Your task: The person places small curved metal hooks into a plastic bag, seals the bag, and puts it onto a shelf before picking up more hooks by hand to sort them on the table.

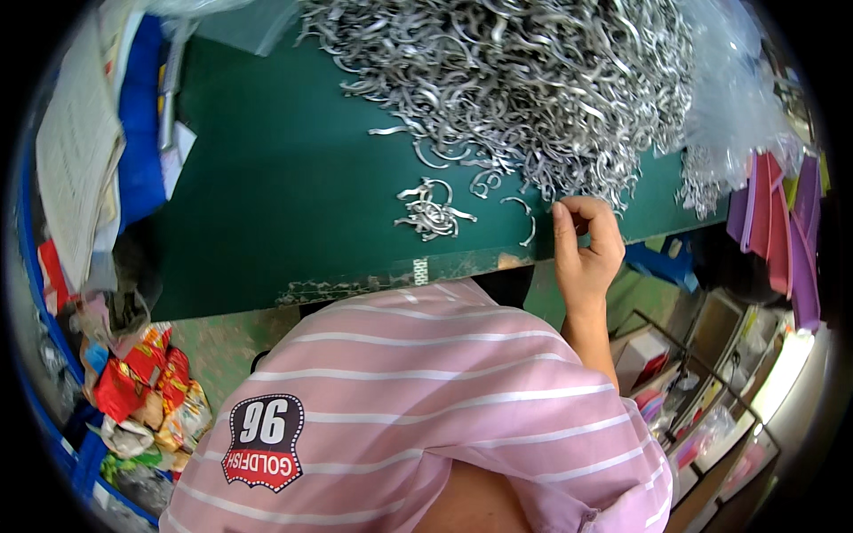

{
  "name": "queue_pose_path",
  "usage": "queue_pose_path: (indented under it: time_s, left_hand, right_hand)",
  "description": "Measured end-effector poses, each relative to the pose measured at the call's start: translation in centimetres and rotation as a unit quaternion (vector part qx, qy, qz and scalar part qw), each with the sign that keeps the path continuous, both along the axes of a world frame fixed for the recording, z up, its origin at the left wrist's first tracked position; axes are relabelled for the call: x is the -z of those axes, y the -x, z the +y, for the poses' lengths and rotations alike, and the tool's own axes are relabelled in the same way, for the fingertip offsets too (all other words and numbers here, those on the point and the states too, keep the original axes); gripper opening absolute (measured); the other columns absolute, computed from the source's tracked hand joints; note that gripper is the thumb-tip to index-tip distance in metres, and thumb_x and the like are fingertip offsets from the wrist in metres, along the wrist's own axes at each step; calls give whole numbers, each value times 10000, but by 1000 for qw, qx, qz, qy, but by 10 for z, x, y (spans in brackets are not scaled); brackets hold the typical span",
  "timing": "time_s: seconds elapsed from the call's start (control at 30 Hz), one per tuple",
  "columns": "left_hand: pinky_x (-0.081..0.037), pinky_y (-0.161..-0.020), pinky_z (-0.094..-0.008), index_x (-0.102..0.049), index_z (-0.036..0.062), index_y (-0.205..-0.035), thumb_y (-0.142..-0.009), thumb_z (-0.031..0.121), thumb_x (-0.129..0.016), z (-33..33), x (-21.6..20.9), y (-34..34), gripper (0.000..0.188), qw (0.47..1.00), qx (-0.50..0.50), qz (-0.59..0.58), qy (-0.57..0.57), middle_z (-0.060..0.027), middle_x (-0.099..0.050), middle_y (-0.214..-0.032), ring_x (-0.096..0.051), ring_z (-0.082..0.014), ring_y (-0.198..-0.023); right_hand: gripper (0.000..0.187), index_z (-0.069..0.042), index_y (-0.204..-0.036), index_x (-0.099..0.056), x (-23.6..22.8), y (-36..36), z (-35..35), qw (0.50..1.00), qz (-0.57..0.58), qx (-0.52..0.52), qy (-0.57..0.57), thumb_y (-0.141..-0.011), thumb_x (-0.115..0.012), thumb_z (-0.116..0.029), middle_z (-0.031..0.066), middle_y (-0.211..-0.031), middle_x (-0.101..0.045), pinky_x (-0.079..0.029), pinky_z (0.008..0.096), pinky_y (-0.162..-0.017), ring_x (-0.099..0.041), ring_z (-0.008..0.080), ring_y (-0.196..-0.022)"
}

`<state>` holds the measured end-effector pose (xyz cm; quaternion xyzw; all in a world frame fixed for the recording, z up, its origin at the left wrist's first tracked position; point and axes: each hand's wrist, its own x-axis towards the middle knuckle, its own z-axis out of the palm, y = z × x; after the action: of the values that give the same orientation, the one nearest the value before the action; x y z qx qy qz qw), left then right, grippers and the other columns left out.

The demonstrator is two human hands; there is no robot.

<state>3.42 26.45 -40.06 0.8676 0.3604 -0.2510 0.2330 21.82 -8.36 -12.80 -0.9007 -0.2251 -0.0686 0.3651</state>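
Note:
My right hand is at the front edge of a large pile of curved silver metal pieces. Its thumb and forefinger come together in a pinch against the lowest pieces; whatever lies between the tips is too small to make out. Just left of the thumb, a single curved metal piece lies apart on the green tabletop. Farther left sits a small separate cluster of the same metal pieces. No part of my left hand shows.
Clear plastic bags and a smaller heap of metal pieces are at the right. Purple and red strips hang beyond them. Papers and a blue holder stand left; crumpled colourful wrappers fill a bin below.

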Motion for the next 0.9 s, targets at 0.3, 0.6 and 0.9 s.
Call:
queue_pose_path:
  time_s: [0.3,0.6,0.9]
  left_hand:
    - [-444,-533,-313,-598,7,-898,-855,161,-525,9,5,-10,175,995,76,50,-45,-110,-607,-712,-574,-225,-593]
    - [-452,-549,-326,-597,9,-913,-852,160,-528,16,-17,-1,177,987,128,66,-70,-121,-614,-727,-584,-246,-613]
    - [-460,-566,-338,-596,10,-928,-849,159,-531,23,-23,-3,181,974,200,64,-84,-132,-622,-742,-595,-267,-634]
  right_hand:
    - [164,-12,-799,-622,14,21,-2,1000,10,11,-1,-661,-704,21,83,-740,-576,-442,285,-552,-546,205,-631]
    - [184,-57,-771,-614,23,2,5,996,-80,-38,20,-619,-707,-12,40,-693,-534,-392,328,-567,-513,220,-621]
    - [188,-69,-786,-617,24,9,11,992,-125,-27,5,-633,-704,-5,30,-733,-560,-359,311,-599,-514,202,-663]
